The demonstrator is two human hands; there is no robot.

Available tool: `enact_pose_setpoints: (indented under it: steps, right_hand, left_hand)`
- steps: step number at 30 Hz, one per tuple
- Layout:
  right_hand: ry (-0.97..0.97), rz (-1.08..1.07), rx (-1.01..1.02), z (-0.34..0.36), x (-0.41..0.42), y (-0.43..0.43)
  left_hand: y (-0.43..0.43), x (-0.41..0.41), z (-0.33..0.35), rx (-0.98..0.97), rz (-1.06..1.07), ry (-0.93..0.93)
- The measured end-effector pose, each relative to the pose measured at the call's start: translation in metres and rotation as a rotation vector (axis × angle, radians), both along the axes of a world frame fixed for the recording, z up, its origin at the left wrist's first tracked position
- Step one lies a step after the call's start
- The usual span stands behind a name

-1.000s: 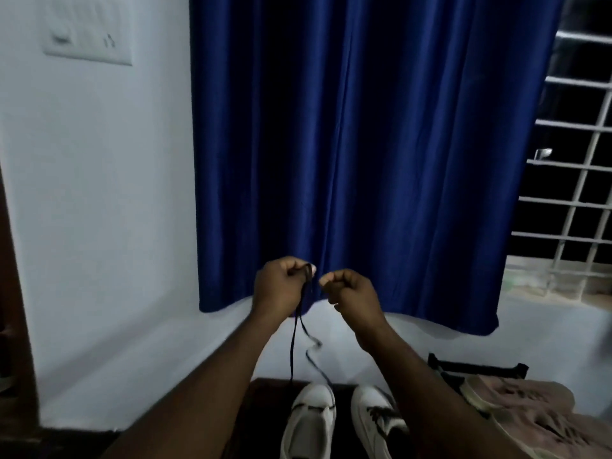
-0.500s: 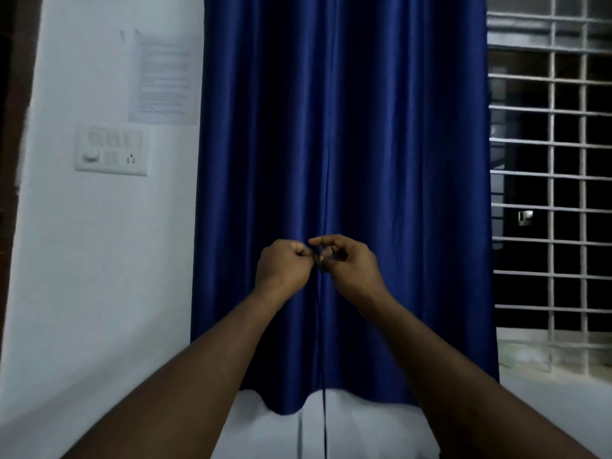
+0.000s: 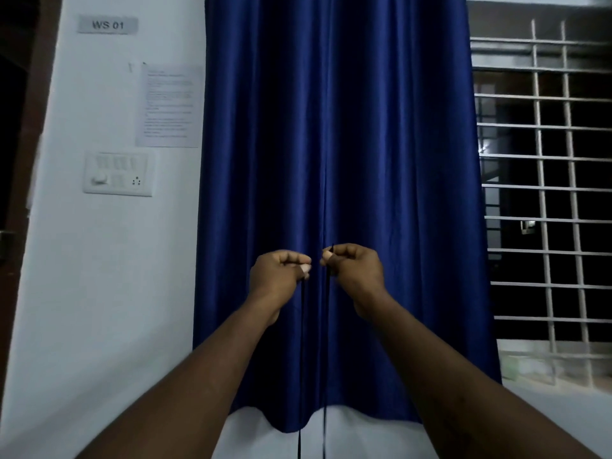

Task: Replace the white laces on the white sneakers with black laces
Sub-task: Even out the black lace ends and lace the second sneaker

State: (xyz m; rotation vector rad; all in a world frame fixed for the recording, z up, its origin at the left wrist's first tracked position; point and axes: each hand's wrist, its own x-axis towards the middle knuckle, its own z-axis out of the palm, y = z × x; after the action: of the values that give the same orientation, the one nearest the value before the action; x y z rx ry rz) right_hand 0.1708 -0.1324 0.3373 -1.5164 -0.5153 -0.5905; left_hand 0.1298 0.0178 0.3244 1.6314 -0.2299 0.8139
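black lace (image 3: 326, 326) is up in the air near the middle, two strands hanging side by side straight down to 6 o'clock and off the bottom edge; left hand (image 3: 278, 276) pinches the top of the left strand, fingers curled tight; right hand (image 3: 356, 270) pinches the right one, tip poking up above the fingers; hands near each other but apart; blue curtain (image 3: 331, 127) right behind; switch panel (image 3: 118, 173) at 9 o'clock, paper notice (image 3: 169, 106) at 10, window grille (image 3: 546, 193) at 3

dim, bluish indoor light; wall (image 3: 99, 260) at 9 o'clock brightest, window (image 3: 546, 207) at 3 o'clock black. soft blur throughout, edges bowed.
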Motion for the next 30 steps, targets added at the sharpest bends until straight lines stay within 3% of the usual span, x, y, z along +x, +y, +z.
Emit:
enact_pose_setpoints:
  steps: [5,30]
  right_hand:
    - [0.035,0.023,0.001,0.004,-0.002,0.003]
    - [0.085,0.027,0.068,0.017,-0.008,-0.001]
  left_hand:
    - [0.003,-0.002,0.004,-0.118,-0.055,-0.039]
    - [-0.022,-0.008,0.027,-0.173,-0.083,-0.02]
